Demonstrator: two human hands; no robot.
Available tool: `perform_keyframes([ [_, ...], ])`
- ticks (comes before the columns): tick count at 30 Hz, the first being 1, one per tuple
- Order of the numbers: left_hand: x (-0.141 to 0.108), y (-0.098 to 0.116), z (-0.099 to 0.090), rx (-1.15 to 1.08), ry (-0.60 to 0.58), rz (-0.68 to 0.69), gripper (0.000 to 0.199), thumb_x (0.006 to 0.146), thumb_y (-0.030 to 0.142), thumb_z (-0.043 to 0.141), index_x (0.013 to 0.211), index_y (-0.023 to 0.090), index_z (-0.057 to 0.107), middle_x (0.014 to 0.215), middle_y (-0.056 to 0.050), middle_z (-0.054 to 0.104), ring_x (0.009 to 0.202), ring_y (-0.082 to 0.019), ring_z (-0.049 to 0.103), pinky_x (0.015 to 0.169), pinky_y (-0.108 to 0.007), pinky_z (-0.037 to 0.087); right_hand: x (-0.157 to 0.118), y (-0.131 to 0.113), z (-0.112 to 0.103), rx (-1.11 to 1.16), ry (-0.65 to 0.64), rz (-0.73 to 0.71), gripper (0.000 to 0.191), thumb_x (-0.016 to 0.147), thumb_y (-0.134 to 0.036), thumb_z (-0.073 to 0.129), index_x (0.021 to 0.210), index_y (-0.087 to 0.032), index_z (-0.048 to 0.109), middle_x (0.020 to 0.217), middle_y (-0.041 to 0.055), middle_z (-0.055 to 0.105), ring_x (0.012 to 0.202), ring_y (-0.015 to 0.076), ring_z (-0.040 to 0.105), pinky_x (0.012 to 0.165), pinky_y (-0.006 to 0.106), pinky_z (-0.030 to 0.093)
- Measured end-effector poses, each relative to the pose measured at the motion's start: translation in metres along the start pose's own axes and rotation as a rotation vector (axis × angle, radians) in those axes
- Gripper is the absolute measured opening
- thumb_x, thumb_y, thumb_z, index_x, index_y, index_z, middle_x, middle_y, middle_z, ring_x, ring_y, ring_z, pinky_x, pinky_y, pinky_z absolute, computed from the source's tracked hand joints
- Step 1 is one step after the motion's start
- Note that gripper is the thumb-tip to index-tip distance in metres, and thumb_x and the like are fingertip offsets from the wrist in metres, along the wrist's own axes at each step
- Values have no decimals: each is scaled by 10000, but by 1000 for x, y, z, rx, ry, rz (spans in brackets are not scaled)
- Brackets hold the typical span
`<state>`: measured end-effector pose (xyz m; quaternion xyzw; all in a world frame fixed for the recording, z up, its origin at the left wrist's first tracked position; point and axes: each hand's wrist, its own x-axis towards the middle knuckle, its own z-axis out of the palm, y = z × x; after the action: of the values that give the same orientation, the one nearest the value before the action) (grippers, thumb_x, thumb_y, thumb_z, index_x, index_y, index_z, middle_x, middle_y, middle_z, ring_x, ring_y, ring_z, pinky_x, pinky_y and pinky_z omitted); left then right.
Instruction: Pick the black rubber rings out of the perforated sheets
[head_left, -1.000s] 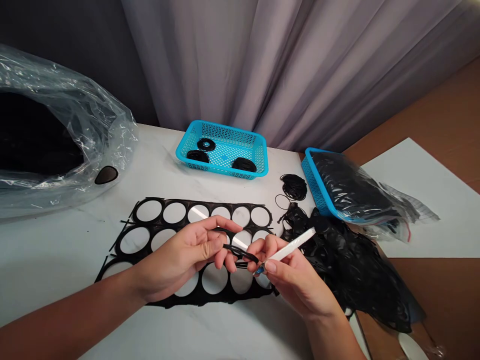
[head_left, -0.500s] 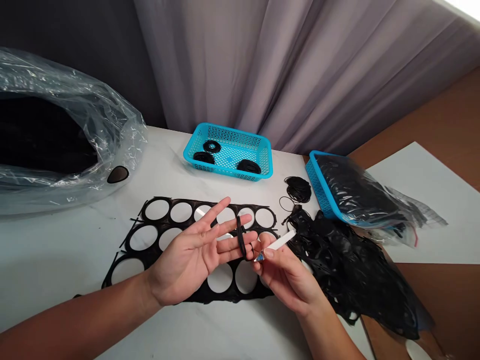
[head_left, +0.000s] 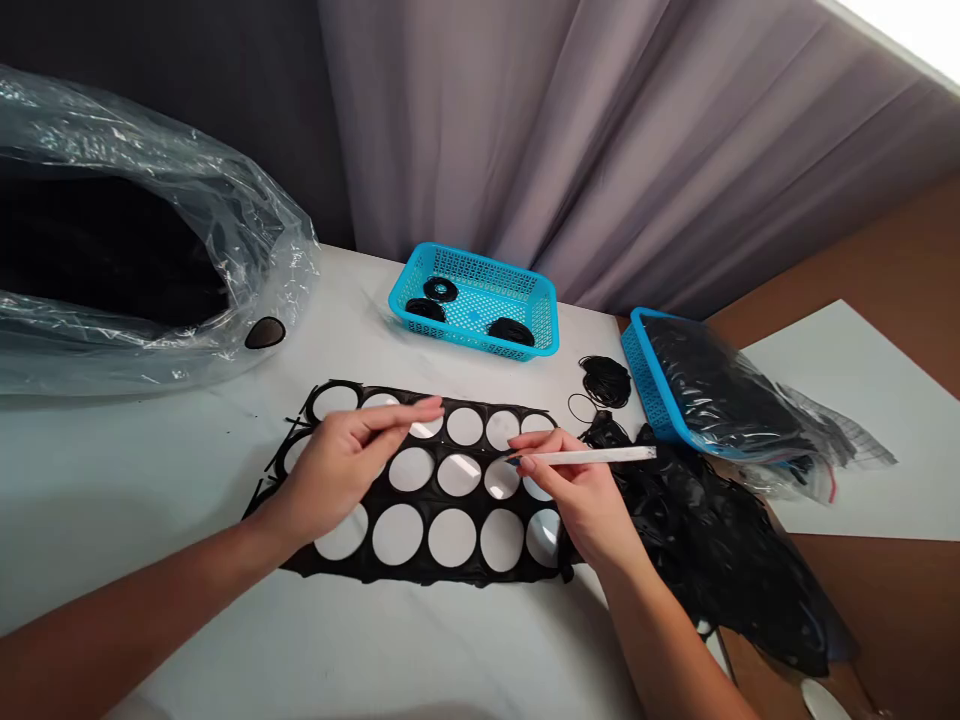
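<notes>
A black sheet (head_left: 480,513) with several rows of round holes lies flat on the white table (head_left: 360,650). Over its left part is my left hand (head_left: 345,465), its fingers extended toward the right; no black loops show on them. My right hand (head_left: 581,490), above the sheet's right end, pinches a slim white tool (head_left: 600,455) whose tip points left. A bundle of thin black rings (head_left: 606,381) and one loose ring (head_left: 582,408) lie beyond that hand.
A blue basket (head_left: 551,320) holding black ring coils stands at the back. Another blue basket (head_left: 656,385) carries a bagged black bundle. Black scraps (head_left: 720,550) heap at right; a large clear plastic bag (head_left: 262,220) is at left.
My left hand has moved left and turned, and the black loops around its fingers are gone from view. My right hand has shifted right and up, with the white tool now nearly level.
</notes>
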<state>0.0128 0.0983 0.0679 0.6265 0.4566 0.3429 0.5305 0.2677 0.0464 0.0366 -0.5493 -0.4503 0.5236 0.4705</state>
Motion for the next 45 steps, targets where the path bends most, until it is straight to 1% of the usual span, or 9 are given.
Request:
perform_keyframes([
  [5,-16,-44,8,805,-150,297,421,972,238,512,1376,310,604,1436,-53,581,869,-208,700,760,-333,538,35,8,14,-413,-136,-189,176,881,-332,661,752,-215,642,1001,85,699,984,251,640,852,389,475],
  [9,-14,-59,19,1058,-203,346,494,940,272,627,1428,278,549,1456,-133,548,726,-194,672,666,-329,473,52,21,26,-480,-181,-190,182,869,-330,642,736,-209,614,992,80,711,911,228,657,767,348,487],
  [19,-14,-70,19,967,-213,350,455,950,313,606,1399,253,566,1496,-136,507,685,-167,640,671,-330,412,51,26,29,-517,-191,-154,140,882,-307,636,782,-213,610,1021,78,715,951,232,655,827,359,487],
  [26,-16,-76,20,887,-227,393,414,978,309,553,1384,229,575,1429,-136,572,698,-167,636,684,-324,413,49,18,35,-1017,-331,-494,114,921,-175,522,929,-238,616,1107,126,706,1007,295,610,869,428,421],
  [28,-15,-74,20,957,-228,389,441,956,299,587,1392,233,567,1434,-129,571,678,-165,630,673,-326,409,66,8,20,-1210,-201,-511,133,910,-154,496,909,-213,615,987,154,708,938,315,608,835,438,401],
  [31,-14,-71,19,1035,-235,380,496,932,313,631,1414,238,546,1438,-118,571,656,-168,626,674,-335,411,91,-7,-7,-1345,288,-386,190,928,-173,441,840,-188,608,781,149,674,779,310,595,748,422,387],
  [33,-12,-69,17,1029,-229,368,509,930,347,641,1419,249,543,1458,-116,553,669,-169,633,680,-331,417,92,-12,-14,-1219,362,-369,160,931,-235,487,839,-197,613,801,134,694,768,294,604,736,401,399],
  [39,-22,-60,8,1030,-169,355,459,982,233,522,1441,238,522,1465,-142,535,720,-187,655,665,-324,426,30,0,25,-574,-190,-196,145,915,-302,598,788,-233,612,921,51,737,859,229,653,769,338,470],
  [45,-52,-62,16,1026,-348,500,419,953,151,519,1356,237,595,1423,-153,573,609,-148,615,604,-317,402,5,20,37,-469,-326,-95,126,917,-297,623,816,-224,643,896,43,708,869,223,632,776,344,480],
])
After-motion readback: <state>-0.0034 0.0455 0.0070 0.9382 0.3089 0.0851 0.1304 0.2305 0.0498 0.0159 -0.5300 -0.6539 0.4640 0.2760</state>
